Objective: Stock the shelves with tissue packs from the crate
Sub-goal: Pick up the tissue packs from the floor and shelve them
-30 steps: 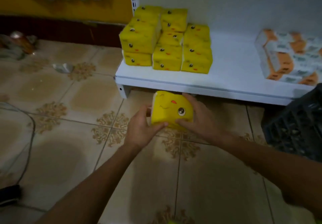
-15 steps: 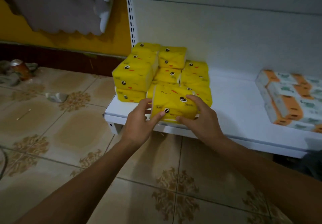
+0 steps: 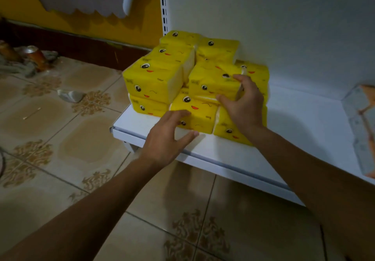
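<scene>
Several yellow tissue packs with cartoon faces are stacked (image 3: pixel 154 82) at the left end of the low white shelf (image 3: pixel 294 122). One yellow pack (image 3: pixel 211 80) lies on top of the stack's front middle. My right hand (image 3: pixel 245 102) grips its right end, with the thumb under the front edge and the fingers over the top. Just below, my left hand (image 3: pixel 166 139) hovers with its fingers apart and its fingertips brushing the lower front pack (image 3: pixel 196 114). The crate is out of view.
White-and-orange tissue packs (image 3: pixel 363 131) sit at the shelf's right end, with bare shelf between them and the yellow stack. A slotted upright (image 3: pixel 163 3) stands behind the stack. On the tiled floor to the left lie a can (image 3: pixel 36 57) and a crumpled scrap (image 3: pixel 71 95).
Both hands carried the yellow pack up from floor level onto the top of the stack. My left hand has let go and dropped lower; my right hand stays on the pack.
</scene>
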